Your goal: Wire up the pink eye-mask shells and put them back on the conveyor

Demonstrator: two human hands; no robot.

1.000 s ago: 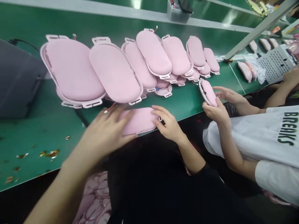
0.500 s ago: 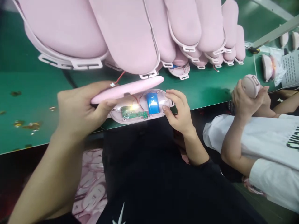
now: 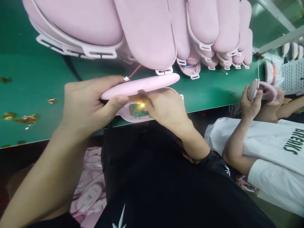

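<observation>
My left hand (image 3: 92,101) grips a pink padded shell half (image 3: 152,83), thumb below and fingers above, holding it tilted over an open pink lower casing (image 3: 128,117). Inside that casing lies a green circuit board (image 3: 136,110) with a glowing yellow light (image 3: 142,105). My right hand (image 3: 167,106) reaches in over the casing, its fingers curled together beside the light under the raised half. What its fingertips pinch, if anything, is hidden. A red wire with a white connector (image 3: 126,79) sticks out above my left fingers.
Pink padded casings (image 3: 147,34) are piled along the back of the green table (image 3: 47,69). Gold film scraps (image 3: 28,119) lie at left. More pink parts (image 3: 91,186) are stacked below the table edge. At right, a co-worker's hands (image 3: 249,104) hold a pink casing.
My right hand has moved left from the casing's right end to beside the circuit board, covering the blue battery. My left hand keeps its hold. The co-worker's casing now appears opened.
</observation>
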